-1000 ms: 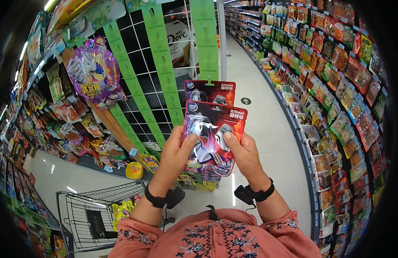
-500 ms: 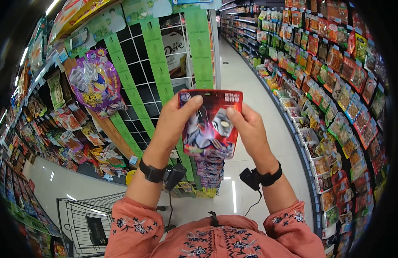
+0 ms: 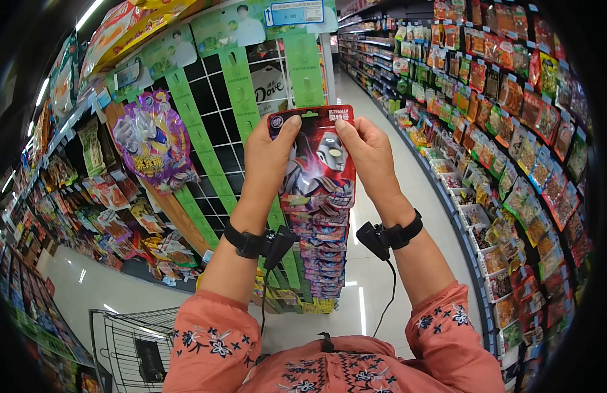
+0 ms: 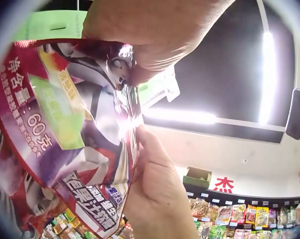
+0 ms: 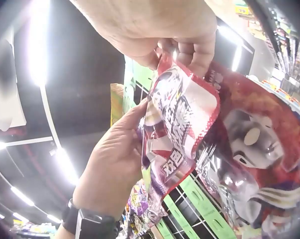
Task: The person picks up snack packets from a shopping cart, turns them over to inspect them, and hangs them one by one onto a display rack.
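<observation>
Whereas a second ago the red snack packet (image 3: 320, 164) was held low, in front of a like packet on the display, it is now raised upright against the green hanging strip (image 3: 305, 69). Its top edge is level with a small green clip tab (image 3: 310, 113).

1. Left hand (image 3: 267, 154): thumb and fingers pinch the packet's upper left corner, the thumb lying on the printed face.
2. Right hand (image 3: 370, 149): pinches the upper right corner. The right wrist view shows its fingers curled over the top seam.
3. Packet: face toward the person, showing a silver-and-red figure. The left wrist view shows another printed side with lettering.
4. Hanging packets (image 3: 320, 252): same kind, in an overlapping column on the same strip, directly below the held one.
5. Surroundings: wire grid panel (image 3: 215, 128) behind the strips; purple foil bag (image 3: 153, 137) hanging at the display's left edge; shopping cart (image 3: 130, 340) at lower left; snack shelves (image 3: 513, 98) along the aisle's right side.

Change noted: both hands have risen together, carrying the packet up past the column to the top position.

Assessment: the packet appears to have reached its clip, though whether its hang hole is over the tab cannot be told. With both corners gripped, the hanging looks unfinished.
</observation>
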`<state>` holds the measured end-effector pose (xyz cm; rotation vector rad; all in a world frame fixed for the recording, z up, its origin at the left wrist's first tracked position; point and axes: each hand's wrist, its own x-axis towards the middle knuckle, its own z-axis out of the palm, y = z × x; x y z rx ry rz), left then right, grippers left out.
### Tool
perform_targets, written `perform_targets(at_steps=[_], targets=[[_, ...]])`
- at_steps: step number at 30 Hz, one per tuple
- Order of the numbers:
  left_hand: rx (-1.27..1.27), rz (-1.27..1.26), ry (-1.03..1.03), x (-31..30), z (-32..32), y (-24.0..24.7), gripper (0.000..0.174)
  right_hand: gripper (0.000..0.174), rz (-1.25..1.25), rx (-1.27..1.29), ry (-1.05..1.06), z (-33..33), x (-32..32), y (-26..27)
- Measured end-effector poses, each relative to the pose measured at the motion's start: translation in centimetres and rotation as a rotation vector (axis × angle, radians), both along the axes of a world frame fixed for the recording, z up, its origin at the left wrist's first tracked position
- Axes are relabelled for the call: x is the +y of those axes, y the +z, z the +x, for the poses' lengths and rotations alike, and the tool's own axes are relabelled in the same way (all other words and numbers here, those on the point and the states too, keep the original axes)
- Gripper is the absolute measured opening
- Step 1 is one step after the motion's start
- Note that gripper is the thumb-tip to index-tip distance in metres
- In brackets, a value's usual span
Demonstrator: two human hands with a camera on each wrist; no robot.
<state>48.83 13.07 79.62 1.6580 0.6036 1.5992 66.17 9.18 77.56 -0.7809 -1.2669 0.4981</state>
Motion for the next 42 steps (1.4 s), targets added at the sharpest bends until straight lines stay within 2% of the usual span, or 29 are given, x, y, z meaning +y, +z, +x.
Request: perform_targets(at_steps=[4,9,16,20,27,33,42], targets=[[0.045,0.001,0.049,0.3,0.0,0.1,0.027,0.024,0.022,-0.019,-0.046,-0.4,-0.3,0.1],[-0.006,-0.013,0.007,0.2,0.2,0.1,0.027,0.028,0.045,-0.044,-0.091,-0.4,0.5,-0.1],[-0.010,-0.039,0.029,-0.1,0.8,0.0,0.027,0.033,0.062,0.008,-0.073,-0.4,1.1,-0.1],[0.072,-0.047,0.122,-0.6,0.7,0.3,0.027,0.031,0.065,-0.010,-0.129,-0.6,0.6,0.2],[0.113,-0.037,0.137,-0.6,0.3,0.7,0.025,0.034,0.068,-0.077,-0.192,-0.2,0.2,0.4],[0.151,-0.037,0.223,-0.9,0.3,0.9,0.032,0.033,0.071,-0.120,-0.262,-0.1,0.4,0.8],[0.221,-0.065,0.274,-1.6,0.5,1.5,0.031,0.033,0.078,-0.112,-0.215,0.4,0.1,0.7]])
